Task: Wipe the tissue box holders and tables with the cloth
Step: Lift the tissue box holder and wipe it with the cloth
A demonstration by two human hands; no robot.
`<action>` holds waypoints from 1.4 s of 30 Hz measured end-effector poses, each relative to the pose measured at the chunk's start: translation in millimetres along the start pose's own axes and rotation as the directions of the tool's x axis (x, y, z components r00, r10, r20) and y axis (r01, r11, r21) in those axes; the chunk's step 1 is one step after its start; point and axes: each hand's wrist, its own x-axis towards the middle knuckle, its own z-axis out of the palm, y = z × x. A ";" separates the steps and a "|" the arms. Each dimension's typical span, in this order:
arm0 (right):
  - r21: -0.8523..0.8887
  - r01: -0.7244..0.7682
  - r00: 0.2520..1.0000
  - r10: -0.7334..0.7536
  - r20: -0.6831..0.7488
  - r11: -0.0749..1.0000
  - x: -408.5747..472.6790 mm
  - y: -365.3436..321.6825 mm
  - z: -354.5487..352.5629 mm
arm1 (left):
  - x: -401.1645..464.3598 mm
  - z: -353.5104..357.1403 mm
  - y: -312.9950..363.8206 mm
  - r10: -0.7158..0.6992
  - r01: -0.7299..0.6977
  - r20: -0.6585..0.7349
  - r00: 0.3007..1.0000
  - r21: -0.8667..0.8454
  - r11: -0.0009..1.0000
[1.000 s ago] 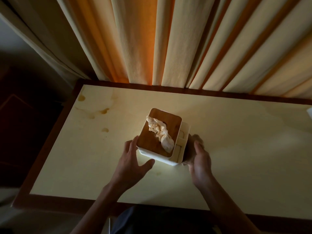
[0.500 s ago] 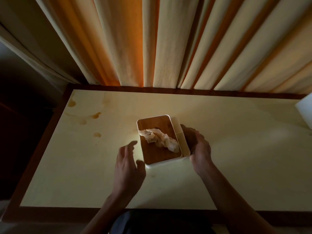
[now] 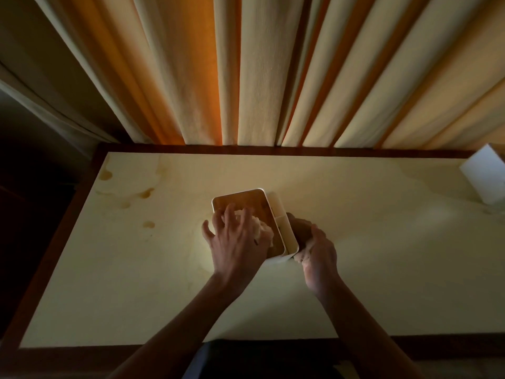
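Your left hand (image 3: 237,239) lay spread, fingers loosely open, over the tissue on the tissue box holder (image 3: 251,203) at the middle of the table (image 3: 382,255); your right hand (image 3: 317,250) curled against the holder's right side, seemingly around a dark cloth (image 3: 299,228). To wipe well, you needed the left hand pinning the holder while the cloth swept its wall. Dim light hid the cloth's outline, and whether your left fingers pinched the tissue could not be told.

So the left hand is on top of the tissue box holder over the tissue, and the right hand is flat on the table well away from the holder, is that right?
Not quite. The left hand is on top of the tissue box holder over the tissue, but the head view shows the right hand against the holder's right side, not flat on the table away from it.
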 end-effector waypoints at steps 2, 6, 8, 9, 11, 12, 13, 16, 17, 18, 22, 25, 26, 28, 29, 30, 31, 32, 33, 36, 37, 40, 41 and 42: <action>-0.047 0.008 1.000 -0.009 -0.014 0.999 1.4 -0.7 -2.7 | 3.2 -1.8 -8.5 0.046 -0.046 -0.036 0.998 -0.021 0.999; -0.080 0.181 0.983 -0.181 0.019 0.980 -8.8 -7.0 -4.5 | 5.7 -6.8 -35.7 0.240 -0.248 -0.076 0.968 -0.144 0.958; -0.099 0.355 0.934 -0.349 0.078 0.930 -15.9 -3.2 -3.4 | 7.2 -9.8 -50.4 0.319 -0.322 -0.047 0.947 -0.159 0.933; -0.154 0.453 0.890 -0.436 0.134 0.878 -18.1 0.0 -2.6 | 7.8 -11.3 -56.6 0.340 -0.339 -0.026 0.940 -0.159 0.927; -0.298 0.615 0.787 -0.547 0.283 0.730 -17.1 9.1 -1.7 | 8.2 -14.2 -64.3 0.363 -0.356 0.011 0.932 -0.171 0.919; -0.342 0.676 0.734 -0.558 0.386 0.653 -16.3 13.4 -0.5 | 8.1 -15.4 -66.5 0.375 -0.365 0.027 0.927 -0.171 0.915; -0.399 0.739 0.672 -0.555 0.490 0.543 -15.0 16.9 1.1 | 7.8 -16.3 -67.8 0.389 -0.376 0.048 0.920 -0.169 0.911; -0.508 0.861 0.466 -0.458 0.757 0.035 -4.1 34.3 -6.4 | 7.6 -16.2 -70.7 0.410 -0.378 0.165 0.897 -0.194 0.905; -0.531 0.844 0.452 -0.430 0.782 -0.079 -4.0 38.0 -11.7 | 7.8 -16.1 -72.0 0.400 -0.363 0.207 0.893 -0.194 0.911; -0.546 0.828 0.459 -0.406 0.790 -0.126 -6.8 39.3 -17.2 | 8.6 -15.7 -73.8 0.390 -0.353 0.234 0.891 -0.183 0.917; -0.581 0.806 0.520 -0.335 0.786 -0.114 -21.7 34.8 -25.0 | 13.3 -13.0 -78.5 0.339 -0.297 0.307 0.889 -0.177 0.938; -0.602 0.797 0.568 -0.283 0.773 -0.046 -8.0 17.4 -3.8 | 13.7 -9.9 -81.3 0.351 -0.281 0.278 0.894 -0.261 0.923; -0.598 0.801 0.569 -0.288 0.770 -0.017 2.0 10.3 7.1 | 13.5 -10.0 -81.9 0.346 -0.271 0.274 0.897 -0.278 0.922; -0.582 0.813 0.561 -0.308 0.769 0.026 22.1 -1.5 27.5 | 12.5 -9.4 -83.0 0.330 -0.252 0.274 0.903 -0.284 0.925; -0.580 0.814 0.559 -0.319 0.765 0.035 30.2 -3.8 34.4 | 12.1 -9.0 -82.6 0.322 -0.247 0.271 0.907 -0.276 0.929; -0.579 0.814 0.559 -0.331 0.760 0.045 36.0 -2.9 37.4 | 11.8 -8.5 -82.1 0.311 -0.242 0.267 0.912 -0.264 0.934; -0.577 0.815 0.557 -0.344 0.756 0.053 38.0 0.1 37.4 | 11.7 -8.1 -81.7 0.299 -0.235 0.263 0.917 -0.248 0.940; -0.568 0.821 0.549 -0.357 0.756 0.059 35.2 3.9 34.4 | 11.2 -8.3 -80.9 0.286 -0.228 0.263 0.921 -0.232 0.946; -0.559 0.827 0.540 -0.365 0.758 0.063 29.5 8.2 28.6 | 10.6 -8.5 -80.3 0.276 -0.221 0.263 0.924 -0.220 0.950; -0.559 0.827 0.542 -0.357 0.761 0.063 5.6 22.8 2.9 | 10.0 -8.9 -81.0 0.262 -0.208 0.263 0.929 -0.217 0.954; -0.567 0.822 0.549 -0.343 0.762 0.053 -2.7 27.3 -5.8 | 10.3 -8.7 -81.4 0.261 -0.206 0.265 0.928 -0.218 0.954; -0.585 0.809 0.573 -0.287 0.768 0.048 -10.4 30.9 -17.8 | 10.5 -9.2 -82.8 0.260 -0.189 0.276 0.925 -0.261 0.947; -0.588 0.808 0.577 -0.274 0.770 0.049 -5.5 26.7 -13.7 | 10.2 -9.3 -83.4 0.263 -0.188 0.272 0.926 -0.274 0.943; -0.586 0.808 0.577 -0.272 0.771 0.054 1.6 21.0 -6.2 | 9.8 -9.4 -83.7 0.266 -0.191 0.268 0.926 -0.276 0.942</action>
